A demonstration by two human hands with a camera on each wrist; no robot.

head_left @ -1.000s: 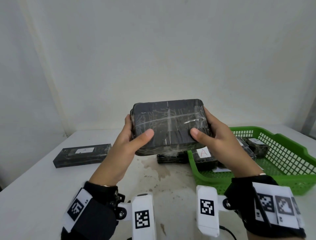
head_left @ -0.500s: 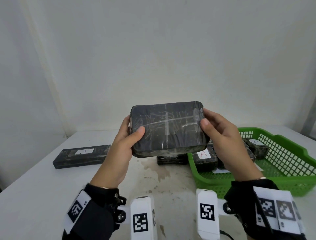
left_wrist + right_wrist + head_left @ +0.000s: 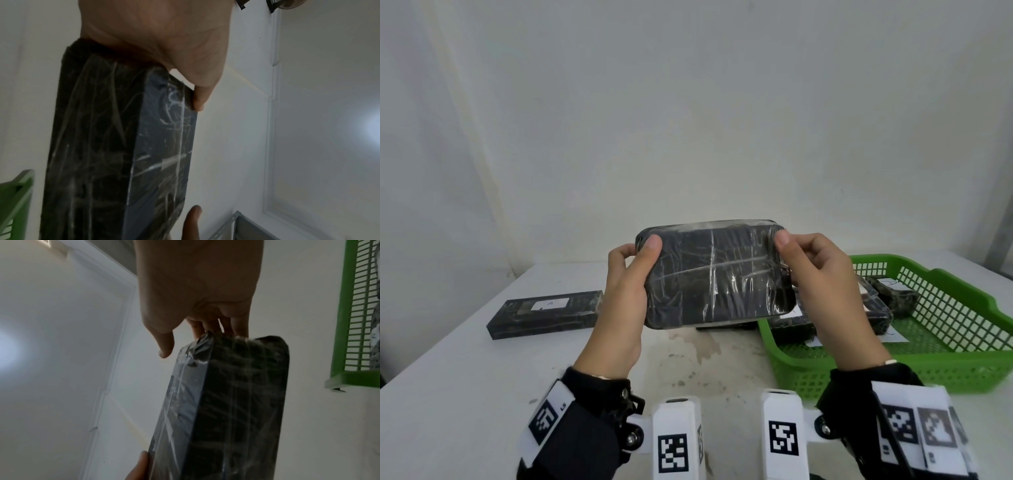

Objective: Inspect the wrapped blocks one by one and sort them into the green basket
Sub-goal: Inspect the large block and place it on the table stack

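Observation:
A black block wrapped in clear film (image 3: 714, 274) is held up above the table between both hands, broad face toward me. My left hand (image 3: 631, 270) grips its left end, thumb on the front near the top corner, fingers behind. My right hand (image 3: 808, 263) grips the right end the same way. In the left wrist view the block (image 3: 115, 146) runs down from my palm; in the right wrist view the block (image 3: 226, 402) hangs below my fingers. The green basket (image 3: 945, 363) stands at the right and holds several wrapped blocks (image 3: 883, 313).
A long flat wrapped block with a white label (image 3: 546, 310) lies on the white table (image 3: 448, 377) at the left. Another dark block (image 3: 722, 327) lies on the table behind the held one, mostly hidden. A white wall stands close behind the table.
Both hands have tilted the block so its top edge leans toward me and lowered it a little. Both thumbs have slid from the middle of the front face up to its top corners.

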